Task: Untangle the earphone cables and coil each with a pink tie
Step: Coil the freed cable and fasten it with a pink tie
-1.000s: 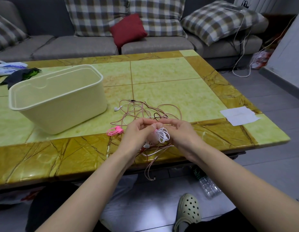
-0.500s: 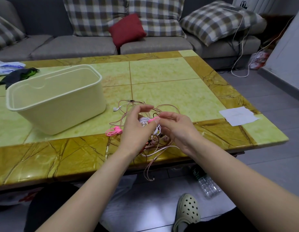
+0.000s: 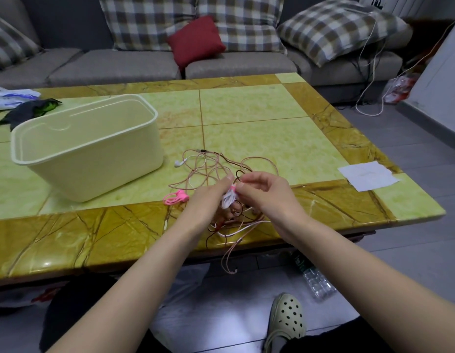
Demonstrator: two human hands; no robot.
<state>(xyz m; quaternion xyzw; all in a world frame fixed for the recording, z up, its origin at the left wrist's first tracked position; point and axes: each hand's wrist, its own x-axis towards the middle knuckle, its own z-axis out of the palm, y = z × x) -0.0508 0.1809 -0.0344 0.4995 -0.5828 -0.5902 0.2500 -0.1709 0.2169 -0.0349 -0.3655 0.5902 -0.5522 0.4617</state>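
Earphone cables (image 3: 213, 169) lie in a loose pinkish and dark tangle on the near part of the table (image 3: 272, 118), right under the person's 2 hands, with 1 strand (image 3: 230, 257) drooping over the front edge. From where I stand, 1 white coil (image 3: 227, 200) is held just above the heap. The left hand (image 3: 206, 200) grips that coil, fingers curled round it, while the right hand (image 3: 267, 192) pinches a pink tie (image 3: 233, 187) at the coil's top between thumb and forefinger. I cannot tell whether the tie is fastened. Spare pink ties (image 3: 175, 198) sit just left of the hands, near the cream tub (image 3: 94, 159), and a white earbud (image 3: 178, 163) lies beyond them.

The risk, I'd say, is in the closing. If the pinch slips before the tie locks, the springy loops could fan out and fall back into the tangle. A white end may also run through the heap, so lifting the coil away could drag everything along. The hanging strand might pull more cable to the floor.
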